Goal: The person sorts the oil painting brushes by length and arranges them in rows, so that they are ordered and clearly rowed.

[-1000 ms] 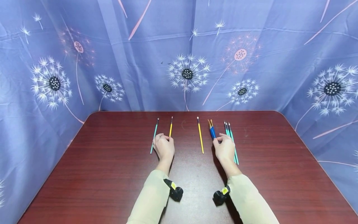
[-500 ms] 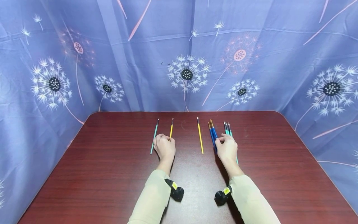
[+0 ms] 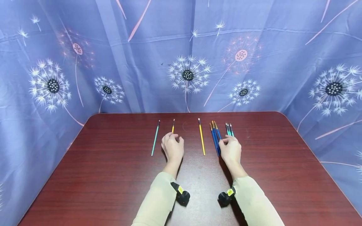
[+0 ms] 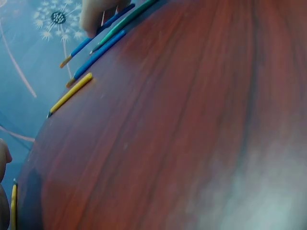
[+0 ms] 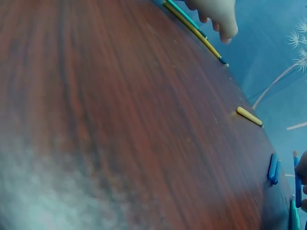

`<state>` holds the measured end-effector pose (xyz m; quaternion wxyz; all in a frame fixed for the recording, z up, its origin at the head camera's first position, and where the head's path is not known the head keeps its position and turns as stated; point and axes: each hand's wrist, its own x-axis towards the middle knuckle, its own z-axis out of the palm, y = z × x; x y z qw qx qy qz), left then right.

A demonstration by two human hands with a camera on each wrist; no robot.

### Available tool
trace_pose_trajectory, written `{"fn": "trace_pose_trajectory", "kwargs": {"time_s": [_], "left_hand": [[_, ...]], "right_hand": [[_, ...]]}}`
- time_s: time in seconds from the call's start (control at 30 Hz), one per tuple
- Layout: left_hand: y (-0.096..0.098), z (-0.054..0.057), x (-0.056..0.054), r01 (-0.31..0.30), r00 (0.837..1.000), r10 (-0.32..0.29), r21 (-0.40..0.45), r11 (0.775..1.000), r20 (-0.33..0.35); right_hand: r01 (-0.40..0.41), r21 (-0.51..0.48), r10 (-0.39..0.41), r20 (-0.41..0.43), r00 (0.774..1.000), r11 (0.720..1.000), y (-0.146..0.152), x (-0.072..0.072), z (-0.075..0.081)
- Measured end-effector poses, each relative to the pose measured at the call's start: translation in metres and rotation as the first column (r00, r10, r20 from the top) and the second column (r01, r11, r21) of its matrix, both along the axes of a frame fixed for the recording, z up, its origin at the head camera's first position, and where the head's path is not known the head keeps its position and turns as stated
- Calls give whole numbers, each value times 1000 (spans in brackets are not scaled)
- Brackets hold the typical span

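My left hand [image 3: 173, 148], fingers loosely bent and thumb apart, hovers over the handle of a yellow paintbrush [image 3: 173, 125]; nothing shows in its grasp. To its left a teal paintbrush [image 3: 155, 138] lies on the table. Between finger and thumb my right hand [image 3: 231, 152] pinches a blue paintbrush [image 5: 297, 184], tilted off the table in the right wrist view. Two blue paintbrushes [image 3: 214, 138] lie close together just left of that hand. Several teal paintbrushes [image 3: 229, 130] sit beyond it, their lower handles hidden by the hand.
Another yellow paintbrush [image 3: 201, 138] lies between the two hands. Everything is on a dark red wooden table [image 3: 99, 175]. A blue curtain [image 3: 147, 72] with dandelion prints hangs behind the table's far edge and along both sides.
The left hand has moved right, off the teal paintbrush and over the left yellow one's handle. My right hand has shifted slightly right, and three blue paintbrushes now show spread side by side.
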<state>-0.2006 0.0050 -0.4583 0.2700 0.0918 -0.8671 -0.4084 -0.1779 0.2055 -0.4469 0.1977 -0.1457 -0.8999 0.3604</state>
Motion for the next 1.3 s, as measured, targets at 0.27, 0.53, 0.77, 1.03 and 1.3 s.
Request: {"fn": "trace_pose_trajectory", "kwargs": {"time_s": [0.27,0.53,0.77,1.03,1.3], "left_hand": [[16,2,1,43,999,-44,13,999,13],[28,0,0,69,997,-69,13,998,17],[40,1,1,126,991,-125,-13,992,49],[52,0,2,155,987,-153,-46,987,55],[64,-4,-1,127,987,-116,-100,987,113]], "right_hand": [[4,9,-5,46,999,1000,0,-4,-2],[1,19,-2,42,999,1000,2,-5,-4],[1,31,-1,26,1000,1000,4,-4,-2],[13,33,-14,14,1000,999,5,-6,-3],[12,30,-13,30,999,999,4,-6,-2]]}}
